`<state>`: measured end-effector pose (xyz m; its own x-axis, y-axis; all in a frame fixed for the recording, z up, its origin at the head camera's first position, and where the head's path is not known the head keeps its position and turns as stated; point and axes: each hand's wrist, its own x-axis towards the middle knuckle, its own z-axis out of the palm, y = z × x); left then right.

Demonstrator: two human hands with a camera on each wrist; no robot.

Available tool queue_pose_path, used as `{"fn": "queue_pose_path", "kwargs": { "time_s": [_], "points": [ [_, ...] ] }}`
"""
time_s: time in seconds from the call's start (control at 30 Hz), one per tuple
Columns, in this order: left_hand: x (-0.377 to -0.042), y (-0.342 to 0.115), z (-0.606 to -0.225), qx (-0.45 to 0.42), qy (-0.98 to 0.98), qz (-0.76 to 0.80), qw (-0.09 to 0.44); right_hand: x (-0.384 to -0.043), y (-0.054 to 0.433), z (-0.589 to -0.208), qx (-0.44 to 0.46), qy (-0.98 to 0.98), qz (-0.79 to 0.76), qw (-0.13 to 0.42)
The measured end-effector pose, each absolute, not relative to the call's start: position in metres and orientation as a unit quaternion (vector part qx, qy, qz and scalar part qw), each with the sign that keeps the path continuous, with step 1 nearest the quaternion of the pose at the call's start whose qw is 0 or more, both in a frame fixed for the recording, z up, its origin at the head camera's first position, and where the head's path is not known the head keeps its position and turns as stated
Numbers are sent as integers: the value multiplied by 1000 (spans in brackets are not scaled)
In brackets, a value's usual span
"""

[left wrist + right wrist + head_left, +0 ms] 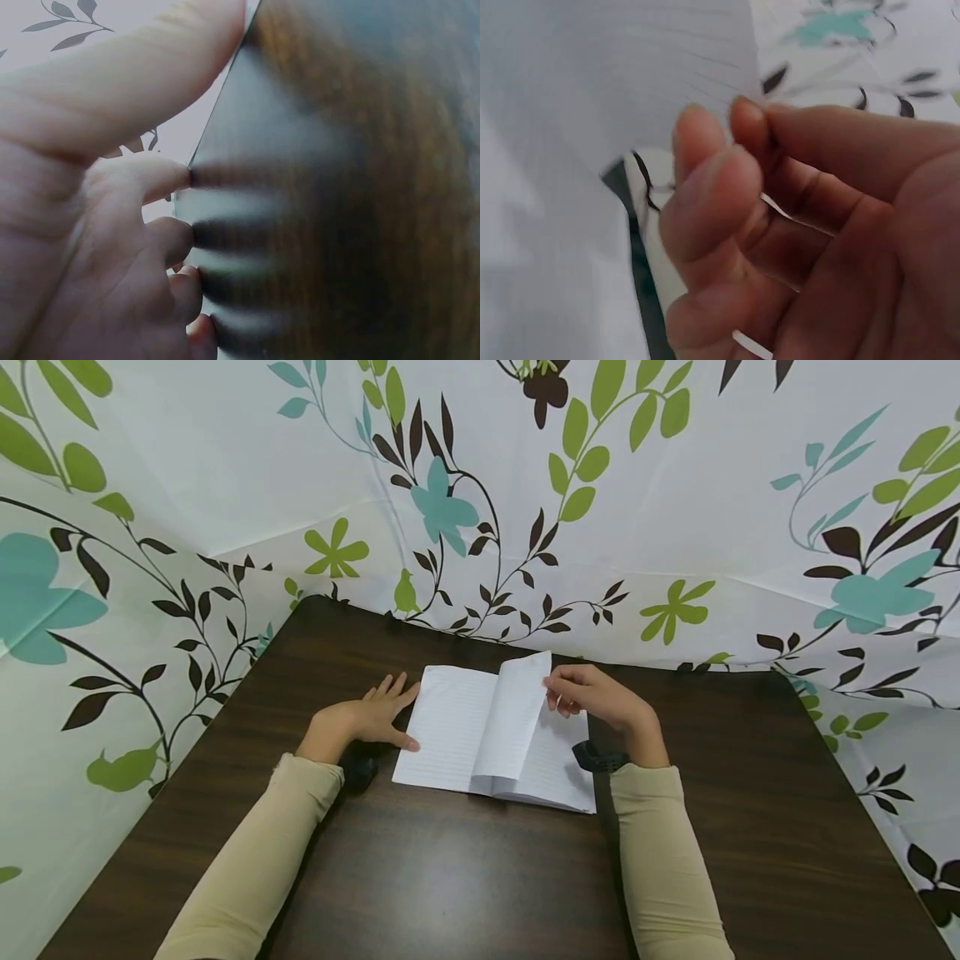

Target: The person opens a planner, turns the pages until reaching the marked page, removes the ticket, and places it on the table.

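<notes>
- 1 lined notebook (450,727) lies opened on 1 dark wooden table (450,868), nearer the far edge than the near one, between the 2 far corners;
- 1 page (513,718) stands lifted and curved over the middle of the notebook, with 1 flat page showing on the left and 1 partly covered on the right;
- 1 right hand (603,693), fingers bent, pinches the lifted page at its right edge, near the top, between thumb and fingertip;
- 1 left hand (367,718), fingers spread and grasping nothing, rests at the notebook's left edge, thumb tip touching it;
- 2 beige sleeves (255,860) cross the table's near part, 1 per arm; 2 black wrist devices (597,757), 1 at each wrist;
- 1 leaf-patterned cloth (247,468) hangs beyond the table's far edge and beside its left edge
</notes>
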<state>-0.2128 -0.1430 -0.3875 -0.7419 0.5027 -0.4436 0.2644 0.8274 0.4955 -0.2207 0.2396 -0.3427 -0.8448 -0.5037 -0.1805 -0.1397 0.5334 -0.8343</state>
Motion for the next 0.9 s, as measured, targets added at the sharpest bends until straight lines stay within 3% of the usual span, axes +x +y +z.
{"fn": "queue_pose_path", "kwargs": {
  "time_s": [0.2, 0.5, 0.9],
  "points": [
    [-213, -143, -387, 210, 911, 205, 291, -218, 206, -347, -184, 839, -476, 190],
    [-216, -144, -390, 217, 908, 205, 294, -218, 161, -363, -103, 828, -544, 88],
    [-218, -149, -391, 229, 905, 202, 297, -216, 118, -383, -119, 837, -531, 46]
  ]
}}
